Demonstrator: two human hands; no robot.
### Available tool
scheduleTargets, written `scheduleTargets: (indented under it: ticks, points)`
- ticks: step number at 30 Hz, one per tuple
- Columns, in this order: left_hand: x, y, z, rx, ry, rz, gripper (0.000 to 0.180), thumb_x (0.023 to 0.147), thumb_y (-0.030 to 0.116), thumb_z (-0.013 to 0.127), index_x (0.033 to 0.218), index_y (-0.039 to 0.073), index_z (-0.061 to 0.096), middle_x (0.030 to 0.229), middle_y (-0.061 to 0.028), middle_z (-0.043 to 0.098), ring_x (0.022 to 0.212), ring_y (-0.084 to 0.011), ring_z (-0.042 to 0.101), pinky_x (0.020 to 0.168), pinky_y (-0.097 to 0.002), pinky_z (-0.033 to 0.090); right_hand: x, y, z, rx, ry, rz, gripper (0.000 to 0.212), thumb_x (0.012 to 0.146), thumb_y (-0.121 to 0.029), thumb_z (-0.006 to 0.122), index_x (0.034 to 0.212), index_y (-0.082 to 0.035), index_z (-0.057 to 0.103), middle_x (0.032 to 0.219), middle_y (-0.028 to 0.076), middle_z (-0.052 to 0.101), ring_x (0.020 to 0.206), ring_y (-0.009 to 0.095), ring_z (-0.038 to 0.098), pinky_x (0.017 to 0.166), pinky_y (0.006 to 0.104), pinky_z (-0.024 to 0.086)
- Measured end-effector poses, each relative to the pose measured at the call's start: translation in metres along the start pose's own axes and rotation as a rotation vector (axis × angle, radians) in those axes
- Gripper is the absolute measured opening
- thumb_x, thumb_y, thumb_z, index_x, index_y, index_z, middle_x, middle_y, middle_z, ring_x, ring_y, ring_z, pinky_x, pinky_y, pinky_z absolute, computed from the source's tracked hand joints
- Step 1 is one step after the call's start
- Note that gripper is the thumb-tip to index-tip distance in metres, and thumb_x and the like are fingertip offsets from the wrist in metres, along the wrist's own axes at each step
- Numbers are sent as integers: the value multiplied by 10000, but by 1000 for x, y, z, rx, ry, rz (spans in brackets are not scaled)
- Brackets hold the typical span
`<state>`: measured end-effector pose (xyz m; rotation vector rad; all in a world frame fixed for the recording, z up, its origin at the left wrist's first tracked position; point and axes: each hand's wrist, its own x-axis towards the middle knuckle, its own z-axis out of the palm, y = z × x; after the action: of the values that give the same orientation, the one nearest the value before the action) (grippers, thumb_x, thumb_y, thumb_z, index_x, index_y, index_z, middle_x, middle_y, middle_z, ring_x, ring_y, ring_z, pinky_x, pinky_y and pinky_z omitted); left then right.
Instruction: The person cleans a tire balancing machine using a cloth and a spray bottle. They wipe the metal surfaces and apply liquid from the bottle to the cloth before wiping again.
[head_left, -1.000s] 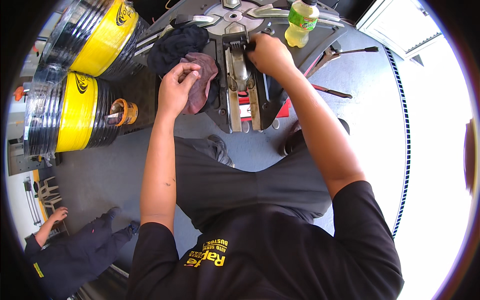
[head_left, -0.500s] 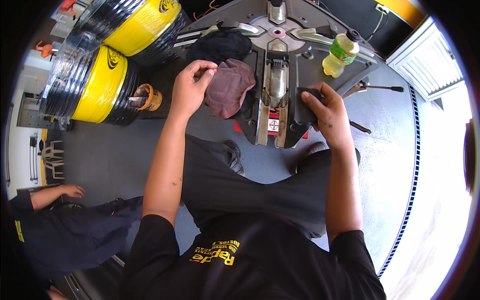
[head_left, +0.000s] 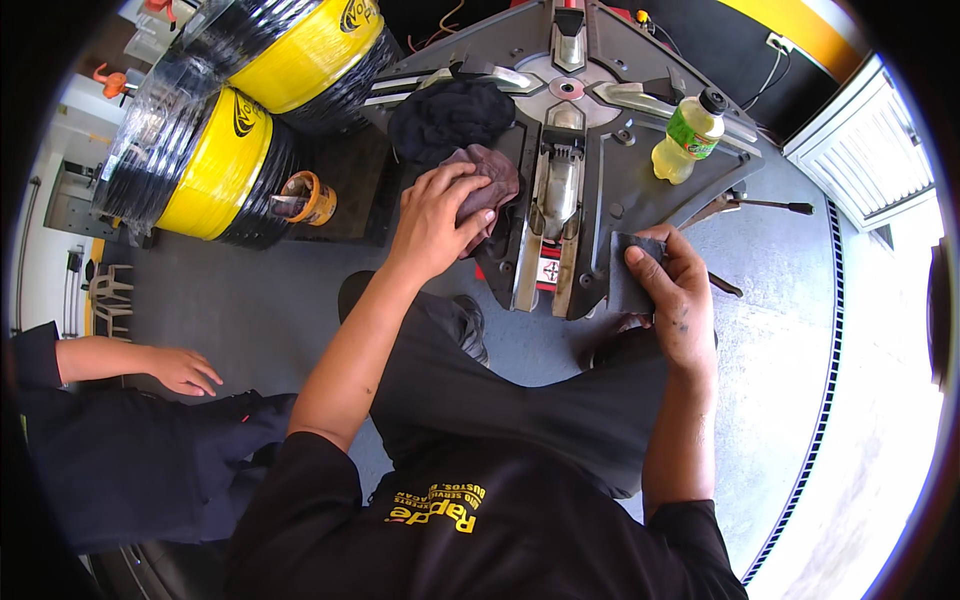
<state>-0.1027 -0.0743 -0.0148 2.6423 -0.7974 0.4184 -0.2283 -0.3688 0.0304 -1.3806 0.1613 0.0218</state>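
Note:
My left hand is closed over a brownish-purple rag, its fingers bent around the cloth. The rag is bunched at the left edge of a dark metal turntable with silver clamping jaws. Against the rag's far side lies a crumpled black cloth. In my right hand a thin, dark grey square sheet is pinched between thumb and fingers, beside the turntable's near right corner. A capped bottle of yellow-green drink stands on the turntable's right part.
Plastic-wrapped black and yellow drum-shaped stacks stand at the left, with a small orange tub beside them. A co-worker's hand reaches in at the lower left. Dark-tipped levers stick out right of the turntable. A slotted floor drain runs along the right.
My left hand has moved right and down onto the rag, which is now bunched under its fingers. My right hand, still with the sheet, has shifted slightly nearer. The co-worker's hand has moved right.

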Motion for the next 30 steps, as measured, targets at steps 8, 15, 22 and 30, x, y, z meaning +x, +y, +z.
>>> scheduleTargets:
  ticks: [8,15,22,30]
  points:
    - [74,-8,-17,-771,24,-365,181,997,-10,629,1167,25,678,1009,-64,758,788,-87,698,716,-288,567,-14,2,-2,-5,-54,66,166,1038,-188,710,1079,-47,632,739,-44,624,572,1,468,478,205,333]
    - [111,-4,57,-9,-89,201,441,905,118,610,1326,2,672,1468,-134,618,1453,-313,496,1188,-467,382,-21,2,-12,42,-118,151,125,1027,-108,705,1096,-30,637,842,-37,634,670,17,544,572,194,413]
    - [89,10,12,165,-354,226,469,902,149,613,1348,5,636,1458,-116,619,1498,-291,439,1210,-547,321,-6,23,-21,157,-158,208,150,1008,-72,721,1122,-19,639,1001,-11,661,917,39,580,833,208,456]
    - [166,-36,58,96,-292,282,616,914,116,587,1526,169,545,1584,-25,544,1514,-262,425,1195,-575,296,5,24,-4,149,-304,190,171,1020,-79,718,1154,-3,644,980,-19,656,901,32,566,812,213,460]
